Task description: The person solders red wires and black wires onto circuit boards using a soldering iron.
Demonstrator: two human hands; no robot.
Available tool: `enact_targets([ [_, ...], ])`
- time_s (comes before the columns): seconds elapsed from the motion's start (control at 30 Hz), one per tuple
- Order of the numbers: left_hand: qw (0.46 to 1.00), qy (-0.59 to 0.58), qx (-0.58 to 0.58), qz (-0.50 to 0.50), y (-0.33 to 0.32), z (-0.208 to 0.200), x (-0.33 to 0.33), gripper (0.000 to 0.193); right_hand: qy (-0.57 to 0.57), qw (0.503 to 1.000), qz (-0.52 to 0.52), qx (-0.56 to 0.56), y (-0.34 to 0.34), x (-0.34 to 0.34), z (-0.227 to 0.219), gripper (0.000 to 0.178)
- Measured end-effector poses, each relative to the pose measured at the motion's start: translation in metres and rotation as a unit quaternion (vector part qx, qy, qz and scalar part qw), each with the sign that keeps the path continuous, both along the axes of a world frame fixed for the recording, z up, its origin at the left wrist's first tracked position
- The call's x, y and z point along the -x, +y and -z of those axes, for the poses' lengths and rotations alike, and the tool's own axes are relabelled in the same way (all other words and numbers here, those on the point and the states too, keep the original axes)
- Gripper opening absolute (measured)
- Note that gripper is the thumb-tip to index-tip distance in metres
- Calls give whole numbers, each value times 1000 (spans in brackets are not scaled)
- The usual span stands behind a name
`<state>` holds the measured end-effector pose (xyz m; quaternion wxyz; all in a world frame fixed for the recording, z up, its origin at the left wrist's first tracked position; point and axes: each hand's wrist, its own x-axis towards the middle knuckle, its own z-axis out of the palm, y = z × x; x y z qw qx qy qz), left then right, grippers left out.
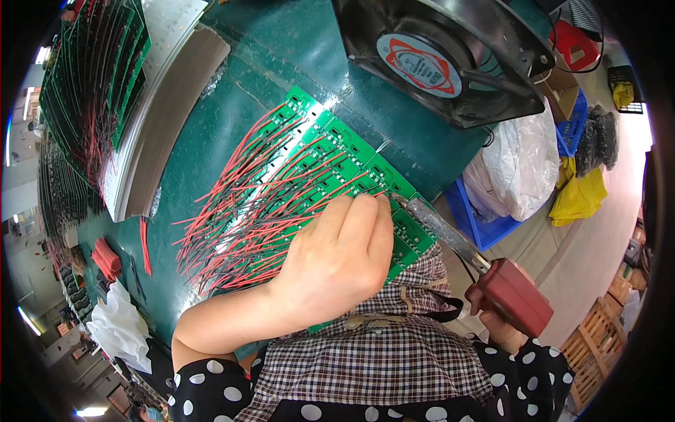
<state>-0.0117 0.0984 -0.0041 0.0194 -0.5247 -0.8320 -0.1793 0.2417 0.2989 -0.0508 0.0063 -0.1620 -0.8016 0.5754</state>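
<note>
Presently clasping red-handled tool [509, 292] in right grip [500, 332], four o'clock; curling left grip [341, 246], with closure impossible to tell, over green board [351, 149], centre to eleven o'clock; best steadying wires [235, 250], touching lightly.

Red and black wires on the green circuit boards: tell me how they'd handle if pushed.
The wires are probably floppy, being thin and loosely curved. They may snag one another, since many cross. Their upper ends would likely stay put, as they appear fixed to the circuit boards.
</note>
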Motion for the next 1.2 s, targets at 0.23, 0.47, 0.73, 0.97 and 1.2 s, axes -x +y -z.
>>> enact_targets([
  [0.23,999,-33,11,-16,-1,-1,-2,30,-75,923,189,327,-19,42,-38,70],
  [0.47,999,-44,2,-27,-3,-5,0,30,-49,923,185,333,-24,38,-38,74],
  [0.73,997,18,-48,-61,-68,-4,18,24,3,947,147,287,-29,29,-35,68],
  [0.97,988,-50,-79,-124,-116,-32,-19,20,43,960,139,239,-43,30,-38,65],
  [1.2,979,-152,-27,134,-72,14,-40,18,196,963,141,119,-61,33,-36,62],
])
